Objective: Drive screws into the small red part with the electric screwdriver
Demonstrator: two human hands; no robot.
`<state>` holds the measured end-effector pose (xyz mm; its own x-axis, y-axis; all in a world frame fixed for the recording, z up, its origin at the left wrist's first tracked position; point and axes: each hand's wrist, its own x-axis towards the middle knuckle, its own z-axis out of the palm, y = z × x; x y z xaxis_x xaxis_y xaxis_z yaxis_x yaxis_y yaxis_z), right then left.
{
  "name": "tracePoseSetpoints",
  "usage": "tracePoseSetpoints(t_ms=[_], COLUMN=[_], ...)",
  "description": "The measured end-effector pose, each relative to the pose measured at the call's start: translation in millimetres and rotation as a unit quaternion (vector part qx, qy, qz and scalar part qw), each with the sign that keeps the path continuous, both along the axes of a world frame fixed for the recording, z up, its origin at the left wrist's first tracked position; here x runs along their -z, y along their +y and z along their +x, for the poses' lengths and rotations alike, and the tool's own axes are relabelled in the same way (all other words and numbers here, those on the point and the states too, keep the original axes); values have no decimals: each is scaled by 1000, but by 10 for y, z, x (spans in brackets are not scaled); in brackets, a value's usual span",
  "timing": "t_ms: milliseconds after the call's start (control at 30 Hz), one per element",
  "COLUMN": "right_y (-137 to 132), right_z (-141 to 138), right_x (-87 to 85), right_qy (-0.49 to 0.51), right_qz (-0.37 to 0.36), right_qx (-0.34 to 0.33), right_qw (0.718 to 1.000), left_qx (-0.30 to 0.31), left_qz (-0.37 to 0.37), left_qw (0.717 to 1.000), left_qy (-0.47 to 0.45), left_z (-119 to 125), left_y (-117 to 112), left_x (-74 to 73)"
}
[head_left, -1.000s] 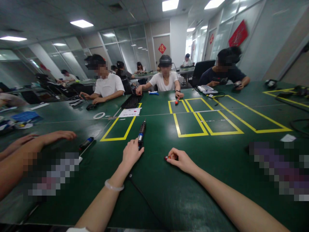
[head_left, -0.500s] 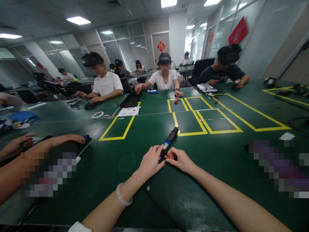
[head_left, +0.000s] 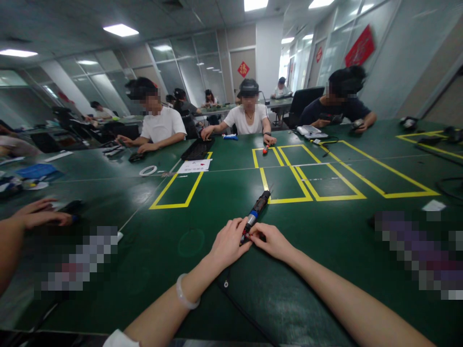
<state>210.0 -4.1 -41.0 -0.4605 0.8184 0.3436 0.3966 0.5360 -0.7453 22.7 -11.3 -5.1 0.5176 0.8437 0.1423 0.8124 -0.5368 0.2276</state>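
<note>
On the green table [head_left: 289,284], straight ahead of me, lies a long dark cylindrical tool [head_left: 259,204] with a blue band, a silver band and a thin tip pointing away. My left hand [head_left: 228,243] is wrapped over its near end and grips it from the left. Small red bits show there between my hands. From the right, my right hand [head_left: 271,239] closes its fingertips against that same end in a pinch. What those fingertips hold is too small and hidden to name.
Yellow tape outlines [head_left: 289,200] mark the table beyond the tool. A black cable [head_left: 240,308] runs below my wrists. At left a co-worker's hands [head_left: 43,214] rest near a dark object. Across the table, another person touches a black tray [head_left: 197,149] and a red-orange tool [head_left: 265,150].
The co-worker's arm at left has drawn back leftward with the dark and blue object. My hands keep nearly the same hold, with my right fingertips shifted slightly at the tool's near end.
</note>
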Motion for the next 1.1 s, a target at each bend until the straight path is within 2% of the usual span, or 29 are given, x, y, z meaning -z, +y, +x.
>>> tracePoseSetpoints(t_ms=[233, 500, 733, 933, 1100], right_y=[21, -13, -8, -9, -10], right_z=[-6, 32, 50, 68, 82], right_x=[8, -74, -33, -63, -63], right_qy=[-4, 5, -3, -18, -33], right_qz=[4, 1, -9, -11, -10], right_qx=[12, 8, 25, 26, 23], right_qw=[1000, 1000, 1000, 999, 999], left_qx=[-1, -17, -11, -52, -125], left_qz=[0, 11, 14, 39, 41], left_qw=[1000, 1000, 1000, 996, 988], left_qy=[-8, -12, 16, 54, 84], left_z=[-4, 3, -57, -253, -626], left_y=[-6, 25, 69, 192, 423], left_x=[-9, 30, -12, -17, -8])
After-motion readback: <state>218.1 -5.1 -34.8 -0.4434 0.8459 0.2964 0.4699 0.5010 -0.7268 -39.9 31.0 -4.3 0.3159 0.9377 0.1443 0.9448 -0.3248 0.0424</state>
